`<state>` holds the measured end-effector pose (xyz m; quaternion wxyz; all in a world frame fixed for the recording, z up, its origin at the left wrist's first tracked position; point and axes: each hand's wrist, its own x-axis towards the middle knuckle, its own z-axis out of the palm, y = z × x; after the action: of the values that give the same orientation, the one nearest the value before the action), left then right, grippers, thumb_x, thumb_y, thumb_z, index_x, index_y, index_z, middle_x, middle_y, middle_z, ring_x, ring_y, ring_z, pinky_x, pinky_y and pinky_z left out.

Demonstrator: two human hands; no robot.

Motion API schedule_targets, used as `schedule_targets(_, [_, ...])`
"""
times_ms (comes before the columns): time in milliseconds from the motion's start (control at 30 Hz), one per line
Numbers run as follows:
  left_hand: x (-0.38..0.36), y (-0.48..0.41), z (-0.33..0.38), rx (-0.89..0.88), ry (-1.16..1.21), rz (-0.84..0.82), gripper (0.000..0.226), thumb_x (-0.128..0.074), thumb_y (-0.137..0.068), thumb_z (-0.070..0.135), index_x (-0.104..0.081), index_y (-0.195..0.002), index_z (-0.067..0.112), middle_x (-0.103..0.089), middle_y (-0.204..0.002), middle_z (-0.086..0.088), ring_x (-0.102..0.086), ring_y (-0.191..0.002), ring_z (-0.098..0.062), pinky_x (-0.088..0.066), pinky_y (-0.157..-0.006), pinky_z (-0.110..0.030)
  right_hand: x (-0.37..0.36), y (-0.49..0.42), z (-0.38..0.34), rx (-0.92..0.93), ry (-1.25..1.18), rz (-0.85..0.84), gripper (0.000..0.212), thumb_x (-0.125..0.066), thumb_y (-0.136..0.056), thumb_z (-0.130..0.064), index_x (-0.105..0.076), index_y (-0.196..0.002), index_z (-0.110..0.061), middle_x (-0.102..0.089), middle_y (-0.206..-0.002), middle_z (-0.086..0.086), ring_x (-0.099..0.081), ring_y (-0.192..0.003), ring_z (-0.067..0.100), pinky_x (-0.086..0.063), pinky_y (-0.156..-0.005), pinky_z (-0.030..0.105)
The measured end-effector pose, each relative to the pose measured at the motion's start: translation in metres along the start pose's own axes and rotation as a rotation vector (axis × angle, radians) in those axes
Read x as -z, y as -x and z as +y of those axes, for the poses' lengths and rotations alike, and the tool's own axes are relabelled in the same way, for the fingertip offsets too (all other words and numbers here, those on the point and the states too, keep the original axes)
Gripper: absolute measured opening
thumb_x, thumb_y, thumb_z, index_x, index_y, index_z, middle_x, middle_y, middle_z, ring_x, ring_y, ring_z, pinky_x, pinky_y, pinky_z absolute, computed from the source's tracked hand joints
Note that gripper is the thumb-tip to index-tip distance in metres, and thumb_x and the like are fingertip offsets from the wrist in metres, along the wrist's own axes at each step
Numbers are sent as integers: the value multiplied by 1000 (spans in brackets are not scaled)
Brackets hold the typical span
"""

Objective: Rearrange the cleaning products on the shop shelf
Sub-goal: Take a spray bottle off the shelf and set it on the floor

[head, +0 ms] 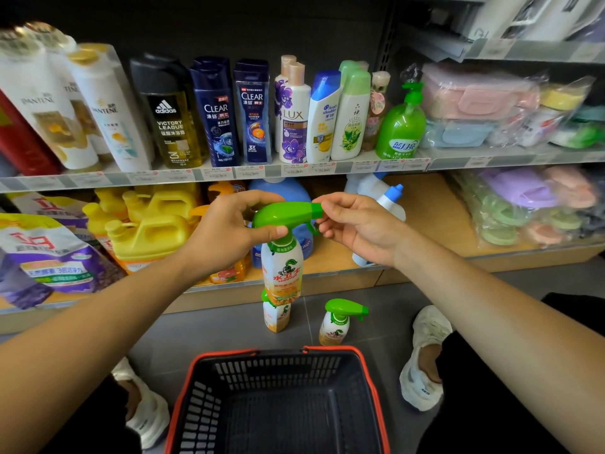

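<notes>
I hold a white spray bottle with a green trigger head up in front of the lower shelf. My left hand grips its neck just under the head. My right hand pinches the green nozzle tip at the right end of the head. Two more spray bottles of the same kind stand on the grey floor: one directly below the held bottle and partly hidden by it, the other a little to its right.
An empty black basket with a red rim sits on the floor between my feet. The lower shelf holds yellow jugs, a blue bottle, a white bottle with a blue cap and purple bags. Shampoo bottles line the upper shelf.
</notes>
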<state>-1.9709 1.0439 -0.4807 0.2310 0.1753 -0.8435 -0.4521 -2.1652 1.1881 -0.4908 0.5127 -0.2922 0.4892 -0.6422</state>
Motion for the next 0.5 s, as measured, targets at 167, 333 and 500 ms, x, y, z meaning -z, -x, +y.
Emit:
schedule_targets(167, [-1,0,0,40,156,17,46,-77,-80,21,-66,-123,11,-73,-108,-3,-72,-100,-18,-62,-81,-31,0,-2,3,75,-26,16,22,-59,-87,4,-66,-105,-6,-75,-86,7,-71,-77,14,-57,-71,22])
schedule_targets(333, [-1,-1,4,85,353,78,35,-72,-87,10,-64,-121,10,-74,-105,-5,-74,-95,-16,-59,-70,-22,2,-2,8,119,273,108,30,-66,-87,5,-70,-106,-18,-74,-102,-1,-68,-93,9,-55,-77,26])
schedule_targets(500, [9,-7,8,135,509,201,24,-68,-92,8,-66,-114,18,-73,-106,-7,-74,-91,-15,-61,-72,-27,8,1,28,-2,746,-23,65,-81,-76,4,-56,-134,-10,-65,-127,13,-64,-115,23,-52,-101,37])
